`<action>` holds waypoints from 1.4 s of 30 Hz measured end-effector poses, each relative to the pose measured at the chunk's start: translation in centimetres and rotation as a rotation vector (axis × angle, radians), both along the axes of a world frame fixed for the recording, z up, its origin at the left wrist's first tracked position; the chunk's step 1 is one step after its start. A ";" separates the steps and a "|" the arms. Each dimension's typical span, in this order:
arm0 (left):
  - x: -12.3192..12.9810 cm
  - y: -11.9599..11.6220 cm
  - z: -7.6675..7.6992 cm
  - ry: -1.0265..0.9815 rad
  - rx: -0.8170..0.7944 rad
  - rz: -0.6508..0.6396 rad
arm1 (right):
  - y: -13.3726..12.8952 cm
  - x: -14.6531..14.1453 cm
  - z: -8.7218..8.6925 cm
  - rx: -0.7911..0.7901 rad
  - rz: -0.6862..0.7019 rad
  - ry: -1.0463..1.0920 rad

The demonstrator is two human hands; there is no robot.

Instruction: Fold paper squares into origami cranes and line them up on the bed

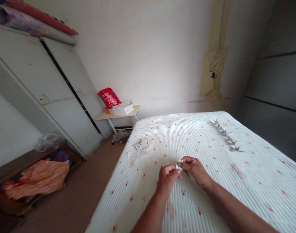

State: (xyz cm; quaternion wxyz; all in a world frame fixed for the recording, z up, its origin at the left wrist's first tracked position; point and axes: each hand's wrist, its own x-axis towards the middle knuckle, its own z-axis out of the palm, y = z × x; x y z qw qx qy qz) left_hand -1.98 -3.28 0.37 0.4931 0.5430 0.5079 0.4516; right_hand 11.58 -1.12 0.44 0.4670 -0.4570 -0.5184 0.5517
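Note:
Between my fingertips is a small folded piece of white paper (179, 166), partly hidden by the fingers. My left hand (167, 176) pinches its lower left side, and my right hand (193, 168) pinches its upper right side. Both hands are just above the white quilted bed cover (198, 200) with red dots. Further right on the cover lies a row of several small folded paper figures (227, 136), which look like birds. To the left of my hands are loose printed paper sheets (139, 150).
Against the wall stands a small table (99, 116) with a white box (123, 110) and a red bag (109, 98). A pale cabinet (48, 81) is at the left. Below it, an orange plastic bag (41, 178) lies on a low wooden rack. Dark panels (276, 81) rise on the right.

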 end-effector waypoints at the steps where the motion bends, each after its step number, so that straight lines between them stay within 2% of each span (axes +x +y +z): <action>1: 0.0 0.0 0.1 -0.004 -0.014 0.001 | 0.0 0.0 0.0 -0.001 0.001 0.003; 5: -0.3 0.0 0.0 -0.049 -0.066 0.013 | 0.0 0.2 0.1 0.003 0.033 0.023; 14: -0.8 0.1 -0.3 -0.119 -0.073 0.027 | -0.2 0.6 -0.4 0.016 0.110 0.161; 18: -0.7 0.1 -0.2 -0.089 -0.066 0.010 | -0.4 0.2 -0.4 0.000 0.111 0.178; 21: -0.6 0.1 -0.2 0.011 -0.048 -0.021 | -0.3 0.3 -0.3 0.039 0.065 0.155; 24: -0.5 0.2 -0.5 0.150 0.010 -0.025 | 0.0 0.7 -0.5 0.083 0.051 0.050; 27: -0.7 0.5 -1.2 0.224 0.062 0.025 | 0.2 1.2 -1.1 0.124 0.055 -0.095; 31: -0.8 0.8 -2.0 0.296 0.076 0.069 | 0.2 1.8 -1.5 0.273 0.080 -0.352; 35: -0.8 0.5 -1.5 0.467 0.132 0.084 | -0.2 2.1 -1.0 0.394 0.135 -0.652; 42: -1.4 -0.1 -1.1 0.852 0.293 -0.004 | -0.5 1.8 -1.0 0.533 0.163 -0.899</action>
